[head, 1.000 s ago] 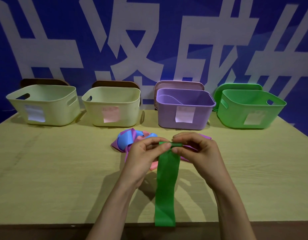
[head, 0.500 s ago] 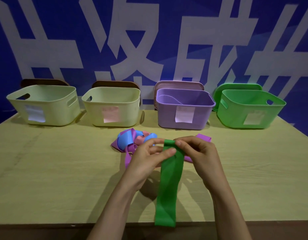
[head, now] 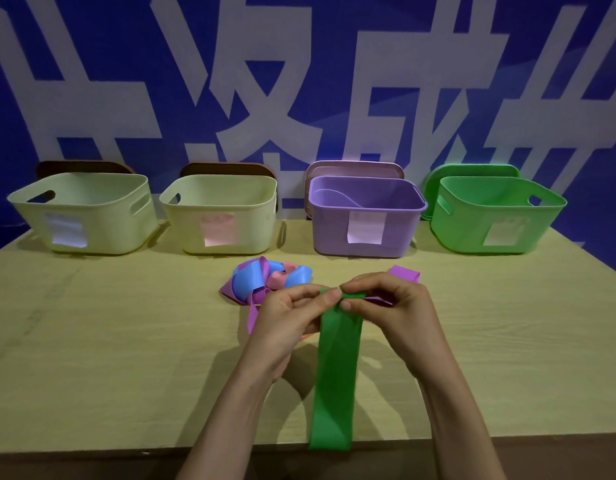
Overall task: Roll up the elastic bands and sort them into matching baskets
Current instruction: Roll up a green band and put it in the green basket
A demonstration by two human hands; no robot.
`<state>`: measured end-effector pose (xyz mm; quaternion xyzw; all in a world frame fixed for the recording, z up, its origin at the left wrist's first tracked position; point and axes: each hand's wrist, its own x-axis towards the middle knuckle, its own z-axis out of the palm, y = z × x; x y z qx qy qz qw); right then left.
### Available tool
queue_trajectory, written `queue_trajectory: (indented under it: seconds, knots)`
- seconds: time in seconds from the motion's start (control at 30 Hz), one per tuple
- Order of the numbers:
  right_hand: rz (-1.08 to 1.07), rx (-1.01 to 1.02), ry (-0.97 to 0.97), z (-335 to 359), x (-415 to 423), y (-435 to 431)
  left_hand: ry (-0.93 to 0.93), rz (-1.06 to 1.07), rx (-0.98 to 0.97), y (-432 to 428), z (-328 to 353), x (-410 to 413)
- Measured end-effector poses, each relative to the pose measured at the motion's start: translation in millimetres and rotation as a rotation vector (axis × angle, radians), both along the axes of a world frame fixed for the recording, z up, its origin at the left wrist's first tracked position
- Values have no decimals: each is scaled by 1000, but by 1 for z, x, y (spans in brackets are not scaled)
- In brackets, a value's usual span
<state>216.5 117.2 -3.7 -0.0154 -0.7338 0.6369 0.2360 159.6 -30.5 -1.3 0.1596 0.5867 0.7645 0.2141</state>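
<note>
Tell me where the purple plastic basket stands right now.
In the head view, the purple plastic basket stands in the back row, third from the left, between the cream plastic basket with the pink label and the green plastic basket.

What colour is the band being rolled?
Green; the band shows clearly in the head view.

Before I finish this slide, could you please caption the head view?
The left hand and right hand pinch the folded top end of the green band; green basket stands back right.
</note>
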Motion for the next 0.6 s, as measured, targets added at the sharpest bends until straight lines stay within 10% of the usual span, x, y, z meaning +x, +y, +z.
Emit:
queue_trajectory:
  seconds: [0.6]
  knots:
    - [-45, 20, -74, -2, 2, -1, 39, 16, -24, 0, -2, -1]
